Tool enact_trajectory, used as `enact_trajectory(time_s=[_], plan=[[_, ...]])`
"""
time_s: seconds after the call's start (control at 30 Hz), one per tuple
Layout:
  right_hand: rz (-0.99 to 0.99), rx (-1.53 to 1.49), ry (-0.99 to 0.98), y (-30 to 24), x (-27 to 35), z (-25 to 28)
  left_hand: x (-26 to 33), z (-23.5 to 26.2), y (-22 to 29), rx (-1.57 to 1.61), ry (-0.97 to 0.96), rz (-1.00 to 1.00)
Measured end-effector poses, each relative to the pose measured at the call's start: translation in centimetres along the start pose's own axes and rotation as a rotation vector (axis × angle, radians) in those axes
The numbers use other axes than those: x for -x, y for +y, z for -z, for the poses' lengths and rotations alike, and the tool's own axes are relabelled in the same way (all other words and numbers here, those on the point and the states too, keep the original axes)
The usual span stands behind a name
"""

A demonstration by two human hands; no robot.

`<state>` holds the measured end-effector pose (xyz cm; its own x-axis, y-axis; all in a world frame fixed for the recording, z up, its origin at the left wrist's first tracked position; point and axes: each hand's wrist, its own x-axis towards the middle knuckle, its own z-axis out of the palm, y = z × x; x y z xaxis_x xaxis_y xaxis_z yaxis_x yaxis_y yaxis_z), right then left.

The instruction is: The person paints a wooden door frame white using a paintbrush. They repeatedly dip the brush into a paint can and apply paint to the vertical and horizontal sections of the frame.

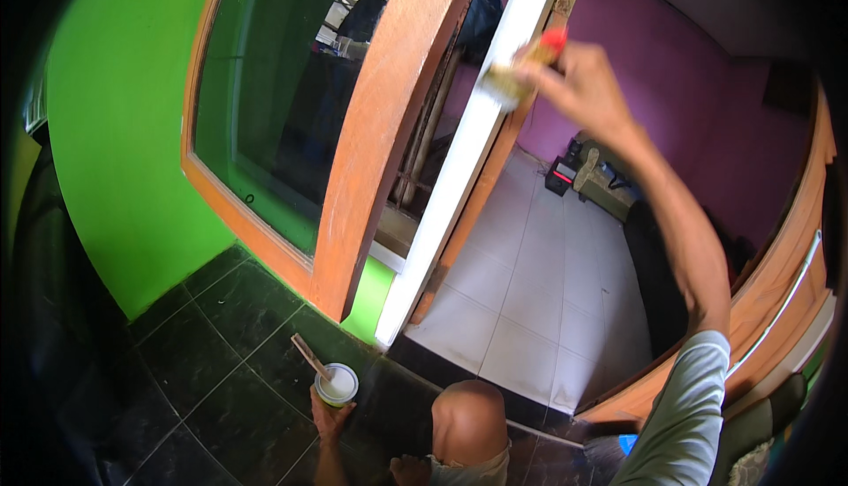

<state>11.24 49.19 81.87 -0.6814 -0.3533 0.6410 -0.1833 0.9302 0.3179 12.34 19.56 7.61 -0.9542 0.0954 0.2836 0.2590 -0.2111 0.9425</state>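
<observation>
My right hand (579, 84) is raised and closed round a paintbrush (530, 67) with a red handle end. Its bristles, smeared by motion, lie against the white-painted door frame post (468, 155). Low down, my left hand (330, 415) is wrapped round a small paint can (338, 384) with white paint in it. A wooden stick (309, 355) leans out of the can over its rim. Behind the can, the lower fingers are partly hidden.
Left of the post stands an orange-brown wooden window frame (375, 133) with dark glass, beside a green wall (124, 133). Through the doorway are white floor tiles (503, 256), a speaker (560, 175) and a purple wall. Dark tiles (212, 354) lie below; an open wooden door (768, 283) is at right.
</observation>
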Motion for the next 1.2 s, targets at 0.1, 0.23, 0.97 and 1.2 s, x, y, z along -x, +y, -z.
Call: enact_trajectory(time_s=[0.1, 0.23, 0.97, 1.2], plan=[[0.019, 0.037, 0.183, 3.2, -3.9, 4.7, -0.3, -1.8, 1.4, 0.027, -0.044, 0.043], [0.292, 0.361, 0.581, 0.6, -5.7, 6.1, -0.2, -1.0, 0.7, 0.006, 0.046, -0.003], [0.075, -0.229, 0.064, -3.2, 8.1, -10.2, -0.1, -0.5, 0.7, 0.099, 0.024, 0.059], [0.314, 0.139, 0.610, 2.8, 3.0, -2.3, -0.3, -2.1, 2.2, 0.193, -0.028, 0.068]])
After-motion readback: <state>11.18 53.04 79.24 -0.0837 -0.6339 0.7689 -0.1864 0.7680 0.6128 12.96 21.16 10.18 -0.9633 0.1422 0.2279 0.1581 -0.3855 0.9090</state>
